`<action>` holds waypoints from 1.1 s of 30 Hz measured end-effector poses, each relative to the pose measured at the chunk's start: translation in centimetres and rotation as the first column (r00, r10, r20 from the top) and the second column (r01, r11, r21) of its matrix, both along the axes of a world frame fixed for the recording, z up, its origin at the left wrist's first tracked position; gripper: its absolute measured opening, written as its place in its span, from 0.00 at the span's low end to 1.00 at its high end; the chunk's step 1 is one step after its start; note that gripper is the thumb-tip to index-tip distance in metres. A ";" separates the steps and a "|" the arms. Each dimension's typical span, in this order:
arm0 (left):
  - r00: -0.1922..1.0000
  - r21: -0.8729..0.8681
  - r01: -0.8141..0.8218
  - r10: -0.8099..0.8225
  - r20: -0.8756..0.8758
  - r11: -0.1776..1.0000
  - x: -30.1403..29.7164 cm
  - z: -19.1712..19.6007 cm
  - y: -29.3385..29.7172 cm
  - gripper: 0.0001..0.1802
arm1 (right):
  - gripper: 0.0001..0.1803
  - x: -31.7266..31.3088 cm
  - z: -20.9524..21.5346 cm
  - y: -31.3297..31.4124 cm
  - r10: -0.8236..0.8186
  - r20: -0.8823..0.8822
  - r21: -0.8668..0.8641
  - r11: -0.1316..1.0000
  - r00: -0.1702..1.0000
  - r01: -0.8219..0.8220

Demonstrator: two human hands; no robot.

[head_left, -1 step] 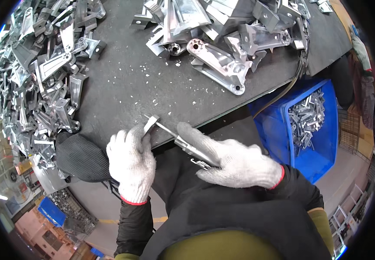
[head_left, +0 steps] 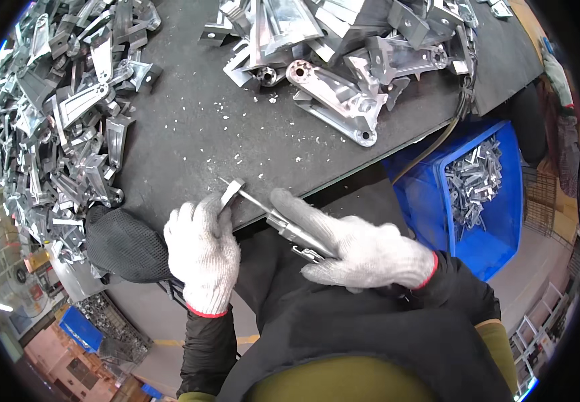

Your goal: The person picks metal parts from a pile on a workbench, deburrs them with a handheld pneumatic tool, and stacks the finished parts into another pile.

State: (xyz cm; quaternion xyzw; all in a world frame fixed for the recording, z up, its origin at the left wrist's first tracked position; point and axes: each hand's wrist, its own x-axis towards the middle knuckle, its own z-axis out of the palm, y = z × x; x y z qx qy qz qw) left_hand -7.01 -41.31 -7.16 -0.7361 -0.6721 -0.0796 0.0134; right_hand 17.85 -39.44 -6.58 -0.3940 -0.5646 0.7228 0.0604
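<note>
One small metal part point(head_left: 232, 191), pinched in the left hand point(head_left: 203, 251) over the near edge of the worktop point(head_left: 176, 161), apparently being finished by a pen-shaped tool point(head_left: 298, 234), clasped in the right hand point(head_left: 374, 253), whose next stroke likely calls for steadiness.

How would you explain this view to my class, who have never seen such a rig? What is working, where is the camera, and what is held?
There is no robot: a person works with two hands in white knit gloves. A fisheye camera on the person's head looks down, so straight edges bend near the rim.

The left hand holds a small metal part near the edge of a dark table. The right hand holds a slim metal tool, whose thin shaft reaches that part; whether it passes through is hard to tell.

On the table, a heap of metal pieces lies to the left and larger brackets farther back. A blue bin stands at the right.
</note>
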 end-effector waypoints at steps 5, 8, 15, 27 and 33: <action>1.000 -0.051 -0.001 0.003 0.026 0.999 -0.4 0.0 0.3 0.12 | 0.58 -0.3 -0.8 -0.6 -0.345 -0.280 -0.658 0.748 0.896 0.082; 0.999 -0.059 0.009 -0.006 0.042 0.998 -0.2 0.1 0.2 0.12 | 0.58 -1.0 -0.6 -2.4 -0.519 -0.316 -0.748 0.651 0.794 0.128; 0.998 -0.018 0.031 -0.030 0.050 0.999 -0.8 -0.1 0.4 0.11 | 0.60 -1.6 1.3 -2.5 -0.585 -0.270 -0.799 0.579 0.765 0.161; 0.365 -0.591 -0.005 0.551 0.750 0.807 -3.0 2.5 5.2 0.17 | 0.64 5.5 0.0 -4.0 -0.302 -0.017 0.286 0.912 0.953 0.294; 0.324 -0.433 -0.019 0.415 0.850 0.901 1.3 6.3 8.5 0.14 | 0.53 5.1 -0.7 -4.5 -0.217 0.441 0.697 0.694 0.871 -0.180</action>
